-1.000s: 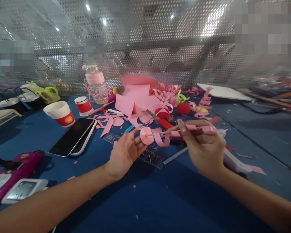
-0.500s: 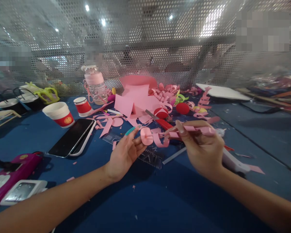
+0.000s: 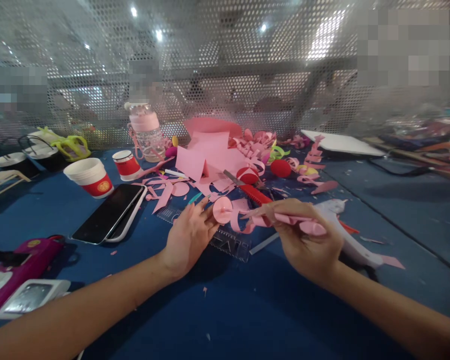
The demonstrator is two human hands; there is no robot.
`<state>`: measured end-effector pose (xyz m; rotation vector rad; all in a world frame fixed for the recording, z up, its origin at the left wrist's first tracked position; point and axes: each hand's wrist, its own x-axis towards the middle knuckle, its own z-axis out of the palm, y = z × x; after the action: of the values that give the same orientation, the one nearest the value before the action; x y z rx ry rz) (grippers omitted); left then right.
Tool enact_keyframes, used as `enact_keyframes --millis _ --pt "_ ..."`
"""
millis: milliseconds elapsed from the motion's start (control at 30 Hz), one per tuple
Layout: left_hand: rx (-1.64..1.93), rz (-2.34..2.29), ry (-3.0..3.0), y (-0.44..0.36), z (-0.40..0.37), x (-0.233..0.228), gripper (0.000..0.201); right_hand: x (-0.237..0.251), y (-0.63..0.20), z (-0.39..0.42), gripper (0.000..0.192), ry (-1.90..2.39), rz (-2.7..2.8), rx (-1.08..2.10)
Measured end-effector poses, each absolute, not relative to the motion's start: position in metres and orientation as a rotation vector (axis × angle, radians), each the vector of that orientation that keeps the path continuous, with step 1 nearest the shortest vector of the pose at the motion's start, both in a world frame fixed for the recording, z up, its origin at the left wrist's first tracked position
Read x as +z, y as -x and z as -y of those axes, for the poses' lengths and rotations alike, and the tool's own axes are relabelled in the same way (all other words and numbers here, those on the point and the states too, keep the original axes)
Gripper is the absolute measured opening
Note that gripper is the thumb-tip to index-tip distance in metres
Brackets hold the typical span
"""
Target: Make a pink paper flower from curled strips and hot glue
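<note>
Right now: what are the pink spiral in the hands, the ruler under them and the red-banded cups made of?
Pink spiral strip: thin matte paper by the look; it curls and holds soft bends between the left hand and right hand.
Ruler: clear glossy plastic, probably; the blue table shows through it.
Cups: likely coated paper, with a rolled white rim and printed red band.

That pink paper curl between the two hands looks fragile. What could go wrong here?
The pink paper strip is thin and stretched between the left hand and right hand, so a firm pull might tear it or flatten its curl. The disc at its left end could crease under the fingertips. A stray elbow might also knock the paper cup beside the phone.
</note>
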<state>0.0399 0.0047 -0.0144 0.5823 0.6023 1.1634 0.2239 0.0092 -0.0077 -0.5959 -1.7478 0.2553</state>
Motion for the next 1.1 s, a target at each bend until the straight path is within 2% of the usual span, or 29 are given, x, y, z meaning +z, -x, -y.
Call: enact_keyframes --millis 300,500,1100 --pt "1.151 -0.593 -0.449 -0.041 -0.006 -0.009 0.052 -0.003 -0.234 -0.007 0.032 0.264 2.196 0.065" --pt "1.151 -0.595 -0.436 -0.040 -0.004 -0.007 0.048 -0.005 -0.236 -0.007 0.034 0.289 2.146 0.138" --pt "1.146 -0.587 -0.530 -0.042 -0.002 -0.008 0.047 -0.003 -0.232 0.000 0.030 0.430 2.070 0.025"
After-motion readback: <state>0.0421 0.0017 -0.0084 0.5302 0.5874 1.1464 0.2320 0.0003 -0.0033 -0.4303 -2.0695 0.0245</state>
